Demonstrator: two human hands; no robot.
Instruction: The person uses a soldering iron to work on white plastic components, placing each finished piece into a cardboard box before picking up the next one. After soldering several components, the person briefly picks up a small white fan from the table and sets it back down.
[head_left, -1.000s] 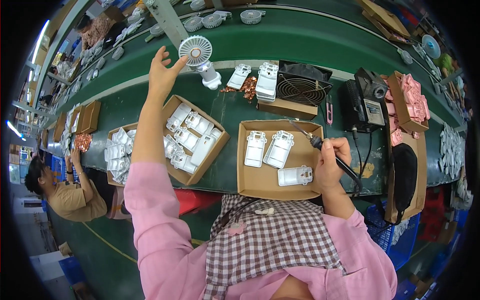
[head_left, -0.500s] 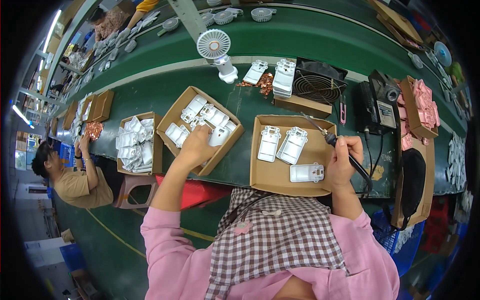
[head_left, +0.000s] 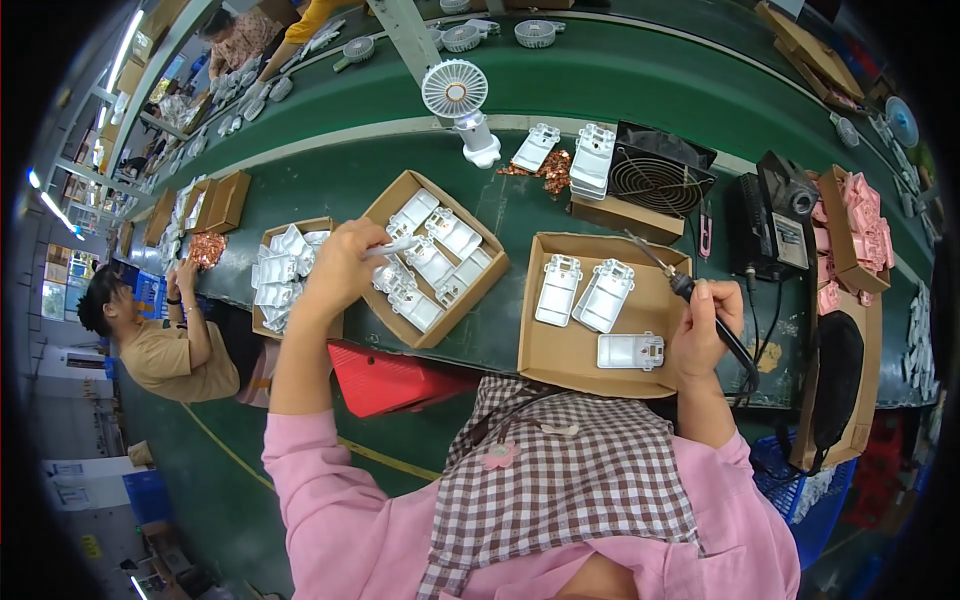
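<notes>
My left hand is closed on a white plastic casing, seen nearly edge-on. It is raised over the left edge of a tilted cardboard box that holds several white casings. In my right hand is a soldering iron, gripped by its black handle, with the tip pointing up and left. The iron's tip is over the far right corner of a second cardboard box. Three white casings lie apart inside that box.
At left stands a box of white casings. Beyond the boxes are a small white fan, copper-coloured pieces, stacked casings, a black vent fan and a black soldering station. A co-worker sits at left.
My left hand has lifted out of the tilted box and moved left, bringing a white casing with it. The right hand still holds the soldering iron in about the same place. The whole view has shifted slightly.
</notes>
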